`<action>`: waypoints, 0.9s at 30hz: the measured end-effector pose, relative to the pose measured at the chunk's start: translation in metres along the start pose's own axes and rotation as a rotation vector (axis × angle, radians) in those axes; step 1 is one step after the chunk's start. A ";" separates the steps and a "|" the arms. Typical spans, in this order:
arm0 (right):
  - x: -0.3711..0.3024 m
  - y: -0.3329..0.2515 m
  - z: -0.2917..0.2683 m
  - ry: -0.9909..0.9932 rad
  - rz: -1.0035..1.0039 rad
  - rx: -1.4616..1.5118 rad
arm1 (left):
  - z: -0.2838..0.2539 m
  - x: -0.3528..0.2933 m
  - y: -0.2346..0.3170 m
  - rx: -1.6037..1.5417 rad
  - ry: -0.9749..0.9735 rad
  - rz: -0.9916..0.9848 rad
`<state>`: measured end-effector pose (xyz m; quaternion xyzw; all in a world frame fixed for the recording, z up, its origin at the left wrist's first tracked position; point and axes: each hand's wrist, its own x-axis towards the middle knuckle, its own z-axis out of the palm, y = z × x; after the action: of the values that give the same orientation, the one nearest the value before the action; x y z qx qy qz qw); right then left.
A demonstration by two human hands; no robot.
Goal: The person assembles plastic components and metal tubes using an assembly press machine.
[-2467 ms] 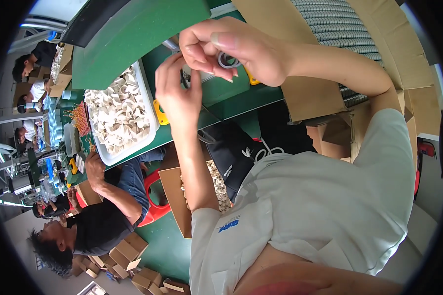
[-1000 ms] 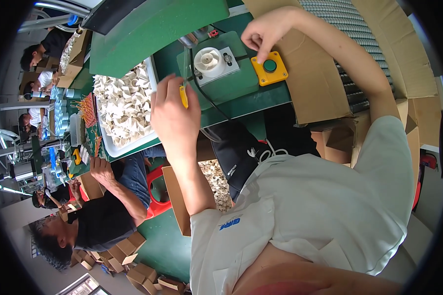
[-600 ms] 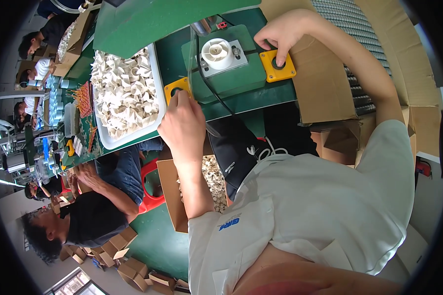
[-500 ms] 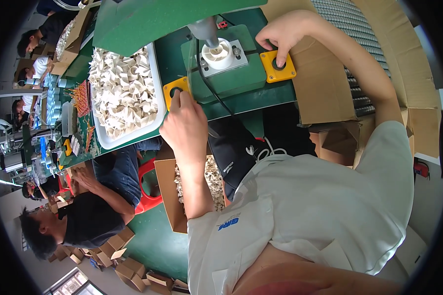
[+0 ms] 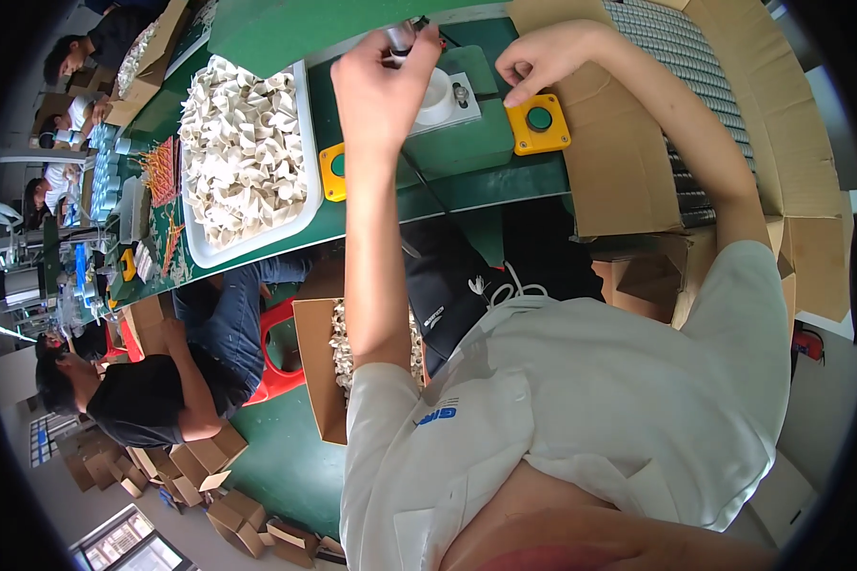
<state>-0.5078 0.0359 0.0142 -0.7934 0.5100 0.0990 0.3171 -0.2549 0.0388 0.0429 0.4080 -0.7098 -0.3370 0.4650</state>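
Observation:
My left hand is raised at the metal spindle of a green press, its fingers curled around the spindle's lower end. Whatever they grip there is hidden by the fingers. Just below sits a white round plastic part on a metal plate bolted to the green base. My right hand hovers beside a yellow box with a green button, fingers loosely bent and apart, holding nothing. Left of the base, a second yellow button box is partly covered by my left forearm.
A white tray heaped with small off-white pieces stands on the left. To the right, a cardboard carton holds rows of metal cylinders. Below the table edge stands a carton of small pieces. A person in black sits at the lower left.
My left hand has left the left button and moved up to the press spindle. My right thumb has come off the right button, leaving its green top visible.

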 end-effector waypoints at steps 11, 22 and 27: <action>0.046 -0.052 -0.033 0.275 -0.574 0.580 | -0.061 -0.083 0.033 -0.331 0.264 0.399; 0.070 -0.085 -0.011 0.355 -0.680 1.649 | -0.192 -0.285 -0.074 0.755 0.109 -0.524; 0.075 -0.085 -0.008 0.578 -0.506 1.814 | -0.244 -0.323 -0.093 0.991 0.222 -0.909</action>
<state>-0.3999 -0.0013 0.0185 -0.3286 0.2657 -0.5985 0.6806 0.0741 0.2624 -0.0779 0.8626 -0.4866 -0.0899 0.1055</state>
